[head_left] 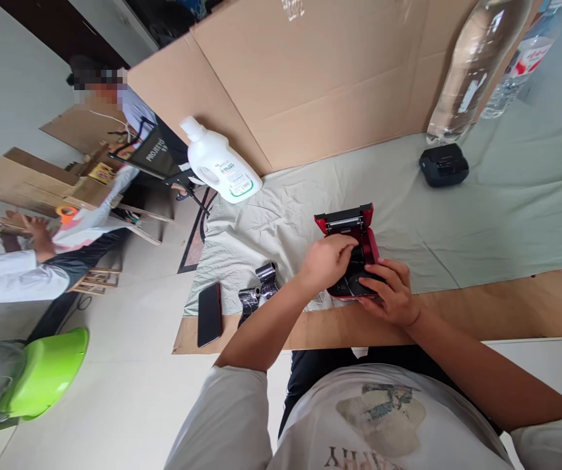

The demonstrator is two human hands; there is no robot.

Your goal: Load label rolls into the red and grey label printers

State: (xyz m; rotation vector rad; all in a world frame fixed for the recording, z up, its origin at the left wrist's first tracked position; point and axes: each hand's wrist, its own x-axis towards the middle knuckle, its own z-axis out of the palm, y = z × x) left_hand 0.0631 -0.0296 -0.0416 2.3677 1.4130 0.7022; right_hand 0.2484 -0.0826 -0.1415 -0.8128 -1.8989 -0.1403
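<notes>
Head view, red device (373, 247) under left hand (327, 262), gripped by right hand (392, 294)

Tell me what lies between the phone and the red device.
In the head view, two small black rolls lie between the phone and the red device, with the left forearm crossing the stretch too.

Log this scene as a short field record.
left hand: fingers inside red-and-black device
right hand: gripping its near right corner
lid: raised
surface: pale green cloth
left of device: two dark rolls, phone
far left: white jug
far right: black case, two clear bottles
</notes>
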